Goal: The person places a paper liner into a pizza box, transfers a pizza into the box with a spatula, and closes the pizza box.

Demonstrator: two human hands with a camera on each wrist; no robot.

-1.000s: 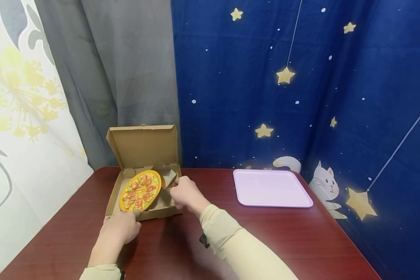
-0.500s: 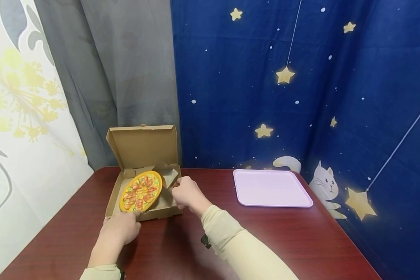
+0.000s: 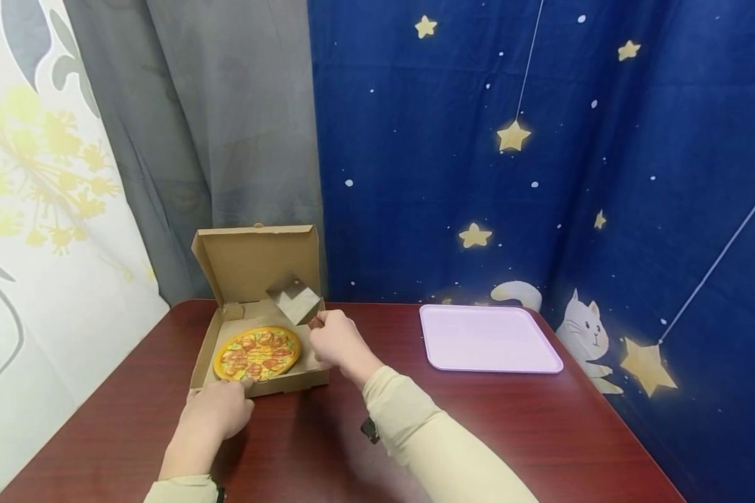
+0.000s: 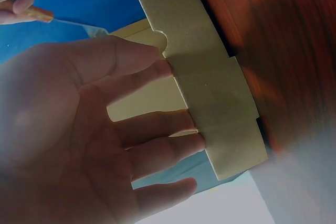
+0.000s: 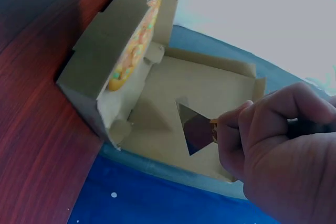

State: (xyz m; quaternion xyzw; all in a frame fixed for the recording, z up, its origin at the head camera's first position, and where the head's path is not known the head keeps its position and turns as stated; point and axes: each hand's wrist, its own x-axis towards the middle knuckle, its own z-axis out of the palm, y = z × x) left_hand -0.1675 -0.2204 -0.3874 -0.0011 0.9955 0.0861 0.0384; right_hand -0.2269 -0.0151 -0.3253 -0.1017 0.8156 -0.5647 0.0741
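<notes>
A round toy pizza [image 3: 258, 353] with a yellow crust lies in an open cardboard pizza box [image 3: 256, 265], near its front wall. My left hand [image 3: 217, 411] is at that front wall; in the left wrist view its fingers [image 4: 157, 156] are extended, with their tips at the wall's top edge. My right hand [image 3: 340, 342] grips the wooden handle of a pizza server, whose flat metal blade [image 3: 293, 299] is raised above the back right of the box, apart from the pizza. In the right wrist view the blade [image 5: 197, 129] shows before the box lid.
The box stands at the back left of a dark red wooden table [image 3: 465, 433], its lid upright. A pale pink tray [image 3: 491, 339] lies at the back right. Grey and blue curtains [image 3: 415, 175] hang behind the table.
The pizza was tilted with its right side raised; now it lies flatter in the box. The server's blade has come up and away from it. My left hand has barely moved.
</notes>
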